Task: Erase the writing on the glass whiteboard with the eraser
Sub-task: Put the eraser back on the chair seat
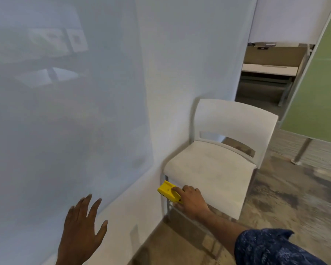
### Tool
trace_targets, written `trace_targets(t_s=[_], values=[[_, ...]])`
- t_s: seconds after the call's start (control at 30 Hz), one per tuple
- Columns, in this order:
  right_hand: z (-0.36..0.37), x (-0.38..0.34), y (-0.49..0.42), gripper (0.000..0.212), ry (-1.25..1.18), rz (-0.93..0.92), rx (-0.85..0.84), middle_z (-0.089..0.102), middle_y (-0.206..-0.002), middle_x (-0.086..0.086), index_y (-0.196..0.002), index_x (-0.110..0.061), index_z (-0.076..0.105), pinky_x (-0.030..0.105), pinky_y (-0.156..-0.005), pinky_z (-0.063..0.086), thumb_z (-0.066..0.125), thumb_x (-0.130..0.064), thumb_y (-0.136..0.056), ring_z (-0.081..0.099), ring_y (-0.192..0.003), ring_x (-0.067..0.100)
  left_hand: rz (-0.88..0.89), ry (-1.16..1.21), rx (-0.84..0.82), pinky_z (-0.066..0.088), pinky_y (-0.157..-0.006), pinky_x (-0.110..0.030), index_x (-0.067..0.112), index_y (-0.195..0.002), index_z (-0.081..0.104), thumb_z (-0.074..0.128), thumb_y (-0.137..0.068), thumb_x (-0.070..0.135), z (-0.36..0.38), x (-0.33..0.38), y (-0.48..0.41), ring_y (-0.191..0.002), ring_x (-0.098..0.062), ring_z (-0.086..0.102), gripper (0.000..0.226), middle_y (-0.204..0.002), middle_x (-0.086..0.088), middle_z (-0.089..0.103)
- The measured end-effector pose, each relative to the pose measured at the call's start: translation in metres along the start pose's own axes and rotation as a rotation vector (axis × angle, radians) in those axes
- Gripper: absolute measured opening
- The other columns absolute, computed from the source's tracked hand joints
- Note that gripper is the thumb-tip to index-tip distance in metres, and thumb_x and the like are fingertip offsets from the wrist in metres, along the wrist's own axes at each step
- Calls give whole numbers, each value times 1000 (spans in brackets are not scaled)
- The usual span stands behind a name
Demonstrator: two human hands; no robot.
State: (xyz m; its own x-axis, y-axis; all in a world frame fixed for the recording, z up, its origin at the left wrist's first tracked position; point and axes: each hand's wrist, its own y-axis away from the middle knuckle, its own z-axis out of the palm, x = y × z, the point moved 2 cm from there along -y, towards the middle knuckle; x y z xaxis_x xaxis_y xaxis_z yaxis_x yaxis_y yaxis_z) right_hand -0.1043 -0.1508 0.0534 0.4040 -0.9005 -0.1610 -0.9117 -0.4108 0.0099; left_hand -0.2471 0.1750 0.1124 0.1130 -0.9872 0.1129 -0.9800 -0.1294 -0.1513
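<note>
My right hand [192, 200] holds the eraser [167, 191] at the chair's [214, 169] front edge; my left hand [82, 228] spreads its fingers [85, 205] wide near the board [65, 111].

A white chair [224, 159] stands against a white wall [189, 64], on mottled grey-brown carpet [294, 197].

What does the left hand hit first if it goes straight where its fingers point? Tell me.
Most likely the glass whiteboard: the left hand is open, fingers spread and pointing up toward its lower part. Nothing shows between them, though depth is unclear.
</note>
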Motion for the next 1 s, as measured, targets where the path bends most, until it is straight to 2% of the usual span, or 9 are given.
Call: trace_targets(t_s=[0.33,0.4,0.5,0.6,0.67,0.73,0.83,0.93,1.0], values=[[23,136,-3,50,-231,389,-18,55,-113,10,-135,-28,40,39,-86,44,47,-49,-90,50,-107,31,29,23,-158,32,-112,-55,10,-134,62,5,-92,71,36,92,-37,-134,-40,51,93,-147,-19,52],[54,202,-38,51,-284,470,-76,56,-113,12,-134,-26,40,40,-85,44,49,-47,-89,50,-106,33,34,44,-259,35,-111,-57,11,-134,62,4,-92,71,83,130,-77,-134,-40,51,93,-146,-18,53],[42,216,-47,51,-275,508,-85,54,-116,13,-134,-21,40,41,-85,44,52,-41,-89,49,-107,34,40,31,-265,39,-109,-60,13,-134,62,3,-91,73,77,142,-78,-133,-42,52,95,-146,-19,53],[46,238,-70,46,-284,525,-93,53,-117,14,-128,-14,41,42,-82,47,56,-34,-89,50,-106,34,36,9,-287,19,-121,-54,23,-148,46,-5,-80,83,82,157,-91,-148,-36,32,104,-161,-13,32],[49,246,-84,43,-279,531,-100,54,-117,14,-124,-12,42,42,-81,48,58,-30,-89,51,-105,34,31,-29,-307,4,-126,-48,31,-156,24,6,-79,82,89,160,-97,-155,-28,9,93,-168,-5,7],[59,248,-102,42,-283,530,-104,54,-116,14,-123,-11,42,42,-79,48,58,-29,-89,52,-104,34,14,-35,-332,-1,-127,-46,34,-157,16,19,-80,74,93,160,-104,-156,-24,1,86,-168,-1,-3],[70,257,-127,41,-294,557,-86,54,-115,15,-122,-10,42,42,-79,47,58,-27,-88,53,-104,36,61,-39,-312,19,-123,-56,23,-152,39,22,-87,71,95,163,-111,-151,-34,24,82,-164,-10,22],[81,264,-150,43,-284,586,-80,55,-115,16,-120,-9,43,43,-80,48,61,-29,-86,54,-103,37,132,-19,-229,42,-104,-66,8,-132,63,20,-94,67,107,161,-111,-130,-45,52,82,-144,-23,53],[94,268,-161,46,-277,595,-86,56,-114,16,-119,-9,43,43,-81,48,64,-31,-85,54,-103,38,126,-39,-195,43,-102,-67,7,-130,65,43,-91,56,112,159,-112,-127,-46,55,67,-140,-24,56]])
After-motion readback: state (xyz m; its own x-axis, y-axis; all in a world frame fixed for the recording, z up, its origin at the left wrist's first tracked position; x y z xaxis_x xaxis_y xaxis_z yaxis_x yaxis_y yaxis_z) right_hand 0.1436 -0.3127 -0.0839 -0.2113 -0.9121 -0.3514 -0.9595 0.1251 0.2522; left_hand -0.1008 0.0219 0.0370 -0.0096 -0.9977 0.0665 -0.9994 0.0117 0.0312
